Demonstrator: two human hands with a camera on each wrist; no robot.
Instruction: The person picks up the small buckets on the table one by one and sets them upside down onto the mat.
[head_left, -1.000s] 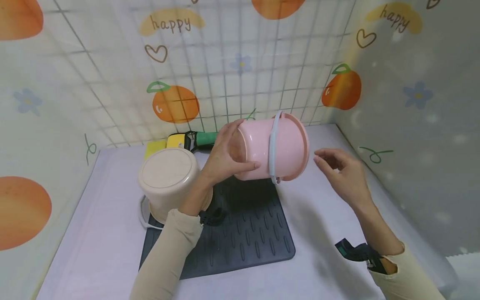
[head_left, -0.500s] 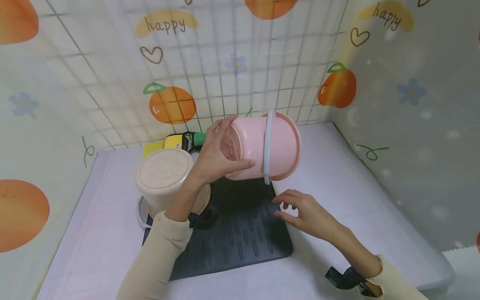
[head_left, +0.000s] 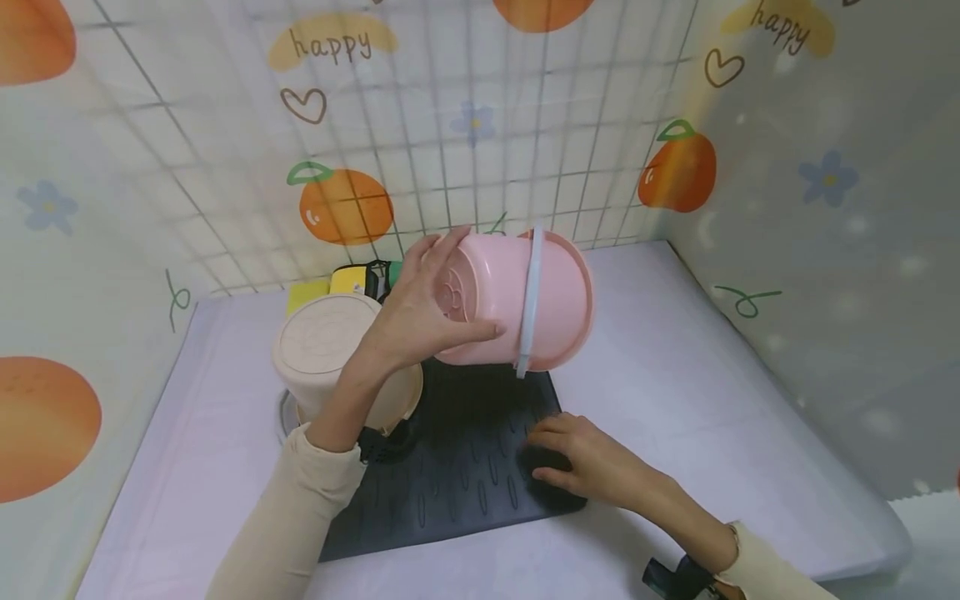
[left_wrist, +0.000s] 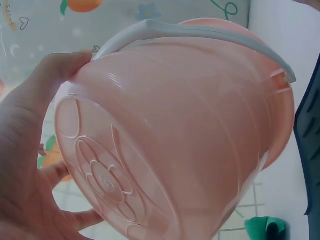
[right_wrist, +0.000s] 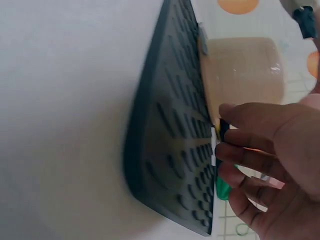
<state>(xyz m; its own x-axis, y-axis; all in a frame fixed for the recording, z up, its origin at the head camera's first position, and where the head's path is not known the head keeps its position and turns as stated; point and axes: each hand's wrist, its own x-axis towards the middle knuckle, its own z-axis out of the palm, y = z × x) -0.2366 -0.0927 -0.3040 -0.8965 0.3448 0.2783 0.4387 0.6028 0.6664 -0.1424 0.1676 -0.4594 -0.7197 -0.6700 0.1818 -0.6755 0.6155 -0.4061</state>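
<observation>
A pink bucket (head_left: 498, 300) with a pale grey handle (head_left: 530, 300) lies on its side in the air, its mouth to the right. My left hand (head_left: 416, 317) grips it at the base end, thumb on the near wall and fingers over the far rim of the base. In the left wrist view a moulded flower (left_wrist: 106, 180) shows on the base. Over the front right corner of the dark ridged mat (head_left: 465, 500) hovers my right hand (head_left: 585, 462), fingers loosely bent and holding nothing. A cream bucket (head_left: 330, 342) stands upside down on the mat's left part, partly behind my left forearm.
Behind the cream bucket lie a yellow-and-black item (head_left: 352, 279), a yellow-green piece (head_left: 306, 293) and a green item (head_left: 394, 271), all partly hidden. A patterned curtain (head_left: 480, 167) with wire grid lines backs the white table (head_left: 675, 375).
My right hand has come down and left from beside the bucket's mouth to above the mat's corner. The pink bucket, still in my left hand, has shifted slightly left.
</observation>
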